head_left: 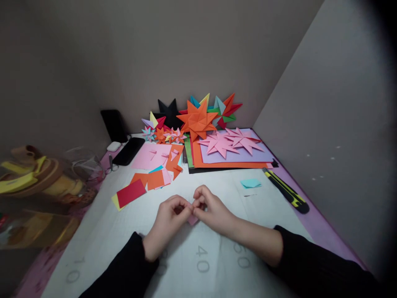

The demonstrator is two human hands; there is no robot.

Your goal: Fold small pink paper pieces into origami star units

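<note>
A small piece of pink paper (192, 220) is pinched between my two hands above the white mat, its lower corner showing below the fingers. My left hand (171, 217) grips it from the left with thumb and forefinger. From the right, my right hand (212, 210) closes on it too, the fingertips of both hands meeting. The fingers cover most of the paper, so its folds cannot be made out. To the right of the hands lies a folded light-blue paper (251, 183).
A yellow-black utility knife (288, 192) lies at right. Pink paper stars (218, 143) rest on coloured sheets (229, 164); an orange star (197, 118) leans at the wall. Red paper (132, 193), orange pieces (156, 179) and a phone (129, 151) lie left, beyond them transparent containers (40, 223).
</note>
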